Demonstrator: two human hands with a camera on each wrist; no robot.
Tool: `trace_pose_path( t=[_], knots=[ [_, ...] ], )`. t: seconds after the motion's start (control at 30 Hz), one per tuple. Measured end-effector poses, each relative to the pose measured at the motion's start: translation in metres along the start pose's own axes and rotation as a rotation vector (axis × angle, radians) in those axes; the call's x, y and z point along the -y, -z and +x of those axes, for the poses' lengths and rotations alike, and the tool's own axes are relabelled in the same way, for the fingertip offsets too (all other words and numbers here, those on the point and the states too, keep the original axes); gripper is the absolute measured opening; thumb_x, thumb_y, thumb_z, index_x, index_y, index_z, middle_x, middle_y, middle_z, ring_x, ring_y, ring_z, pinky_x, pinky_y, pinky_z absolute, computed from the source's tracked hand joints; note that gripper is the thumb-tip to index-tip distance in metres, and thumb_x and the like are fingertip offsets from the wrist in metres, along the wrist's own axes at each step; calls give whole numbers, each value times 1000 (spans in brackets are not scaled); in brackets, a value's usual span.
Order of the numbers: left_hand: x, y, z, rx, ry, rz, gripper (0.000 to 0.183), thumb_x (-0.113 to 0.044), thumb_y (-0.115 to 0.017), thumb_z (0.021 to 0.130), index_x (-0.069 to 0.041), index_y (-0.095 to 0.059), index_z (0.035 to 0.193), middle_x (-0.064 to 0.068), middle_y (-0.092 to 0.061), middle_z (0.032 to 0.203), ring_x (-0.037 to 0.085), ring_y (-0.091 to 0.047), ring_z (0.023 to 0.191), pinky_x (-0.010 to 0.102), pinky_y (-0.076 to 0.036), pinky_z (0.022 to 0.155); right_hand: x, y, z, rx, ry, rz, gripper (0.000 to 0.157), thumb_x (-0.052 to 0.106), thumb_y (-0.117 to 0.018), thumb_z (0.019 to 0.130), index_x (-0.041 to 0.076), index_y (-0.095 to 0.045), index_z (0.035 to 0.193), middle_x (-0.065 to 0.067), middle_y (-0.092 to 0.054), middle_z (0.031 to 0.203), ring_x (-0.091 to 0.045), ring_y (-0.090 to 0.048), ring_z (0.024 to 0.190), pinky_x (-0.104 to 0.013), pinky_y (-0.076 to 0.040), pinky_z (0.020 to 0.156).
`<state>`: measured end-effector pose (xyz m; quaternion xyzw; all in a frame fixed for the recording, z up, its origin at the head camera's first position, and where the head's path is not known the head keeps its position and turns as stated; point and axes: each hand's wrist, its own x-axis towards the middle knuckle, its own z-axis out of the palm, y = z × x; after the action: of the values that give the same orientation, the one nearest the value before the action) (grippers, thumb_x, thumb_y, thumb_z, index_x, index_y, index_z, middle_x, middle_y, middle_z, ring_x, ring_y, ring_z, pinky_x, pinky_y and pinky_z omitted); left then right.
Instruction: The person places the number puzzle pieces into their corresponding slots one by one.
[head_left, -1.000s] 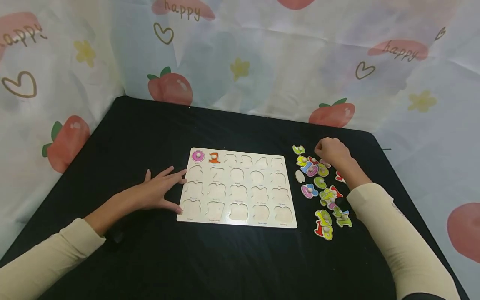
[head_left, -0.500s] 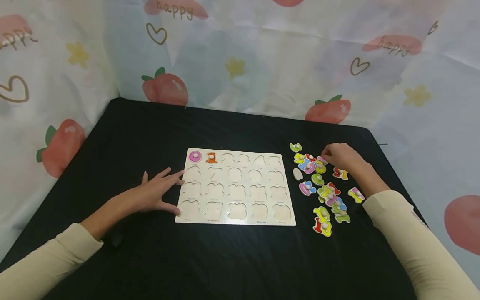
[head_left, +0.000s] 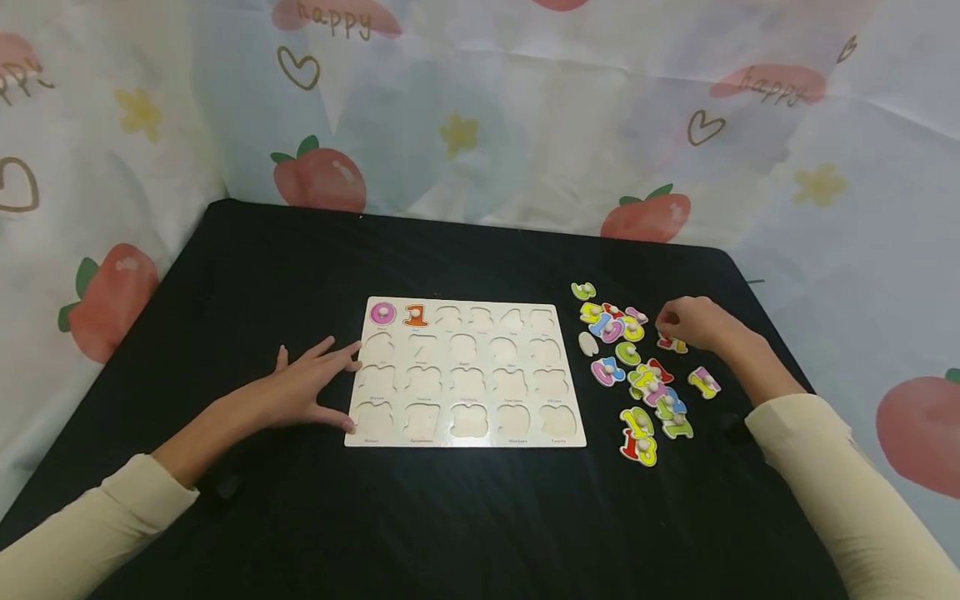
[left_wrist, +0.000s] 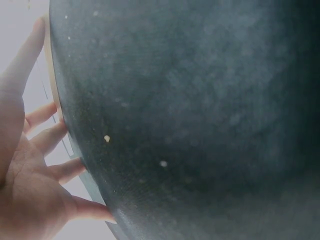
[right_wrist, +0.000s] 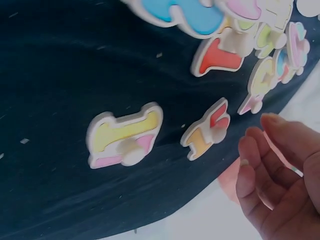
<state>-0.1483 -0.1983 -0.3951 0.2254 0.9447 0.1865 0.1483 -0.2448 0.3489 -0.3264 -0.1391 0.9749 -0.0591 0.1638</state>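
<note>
A pale wooden number puzzle board lies flat on the black-covered table. Its top row holds a purple 0 piece and an orange 1 piece; the other recesses show bare. My left hand, fingers spread, touches the board's left edge with thumb and fingertips. Over the right side hovers my right hand, its fingers loosely bent and nothing between them. Just below it is a red-and-orange number piece with a knob, partly covered in the head view. A yellow-and-pink number piece lies nearby, apart from the hand.
Several knobbed number pieces lie heaped and overlapping right of the board. A green piece lies at the far end of the group, and a plain pale piece is near the board. A printed cloth hangs behind the table.
My right hand has shifted right and toward me, away from the pink piece at the back, and now hovers over the red-and-orange one. The left hand stays on the board's edge.
</note>
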Motion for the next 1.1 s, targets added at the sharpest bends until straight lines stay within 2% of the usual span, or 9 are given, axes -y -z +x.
trace_pose_path(
  t=[0.27,0.47,0.67,0.8,0.97,1.1],
  knots=[
    [1,1,-1,-7,0,0,112,-65,-75,59,-9,-32,146,9,-43,143,43,-12,138,80,0,88,-9,-10,-22,84,53,49,13,7,-59,91,-4,-62,94,-2,-58,80,-16,-50,66,-34,-46,61],
    [-1,1,-1,-6,2,4,112,-66,-74,60,-8,-31,146,8,-43,143,43,-12,138,80,-1,89,-9,-18,-42,231,69,138,10,6,-58,90,-2,-60,95,-1,-55,80,-15,-49,66,-32,-45,58],
    [-1,1,-3,-15,-11,-8,103,-64,-75,61,-10,-39,141,12,-30,150,44,-12,137,80,-1,89,-10,-32,-55,352,71,245,9,2,-59,86,1,-56,95,0,-47,76,-15,-45,64,-29,-41,55],
    [-1,1,-3,-11,-19,-14,98,-63,-75,62,-11,-43,138,13,-24,152,44,-11,137,80,-1,89,-9,-37,-60,360,61,294,17,2,-60,85,0,-52,100,-1,-46,75,-16,-45,65,-28,-39,57],
    [0,1,-3,-12,-20,-12,98,-64,-74,62,-11,-43,139,13,-24,152,44,-11,137,80,-1,88,-5,-35,-65,318,63,270,32,11,-68,86,-1,-47,106,-1,-50,78,-16,-47,68,-28,-41,59],
    [1,0,-3,-18,-24,-14,100,-64,-74,61,-11,-42,139,13,-25,152,44,-11,137,80,-1,88,-2,-34,-67,297,119,271,27,15,-70,85,3,-51,100,0,-49,76,-14,-46,67,-27,-40,58]
  ],
)
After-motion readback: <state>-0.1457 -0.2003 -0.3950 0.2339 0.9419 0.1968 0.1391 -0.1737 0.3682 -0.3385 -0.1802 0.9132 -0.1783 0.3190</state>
